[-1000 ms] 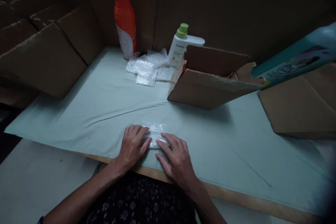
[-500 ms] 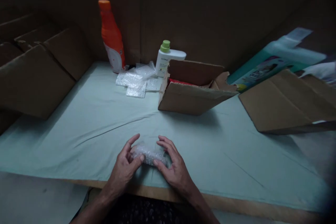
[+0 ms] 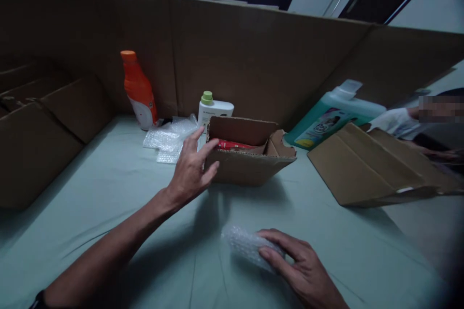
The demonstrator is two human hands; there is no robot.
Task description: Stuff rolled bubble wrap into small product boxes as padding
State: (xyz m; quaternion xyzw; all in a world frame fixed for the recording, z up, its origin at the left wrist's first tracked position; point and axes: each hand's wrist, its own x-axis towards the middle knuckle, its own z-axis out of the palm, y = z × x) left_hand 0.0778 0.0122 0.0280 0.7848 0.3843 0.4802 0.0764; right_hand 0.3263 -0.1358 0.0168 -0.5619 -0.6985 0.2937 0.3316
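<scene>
My right hand grips one end of a bubble-wrap bundle just above the cloth near the front; what is inside the wrap cannot be made out. My left hand is stretched forward with its fingers apart, at the left side of an open cardboard box. Whether its fingertips touch the box, I cannot tell. Something red with small markings shows inside that box. Behind and left of the hand lie several flat pieces of bubble wrap.
An orange bottle and a white bottle with a green cap stand at the back. A large teal bottle leans behind another cardboard box on the right. Big boxes fill the left. Another person is at far right.
My left hand has let go of the bubble-wrap bundle and moved forward to the open box. The bundle has shifted right in my right hand. The head view has tilted up.
</scene>
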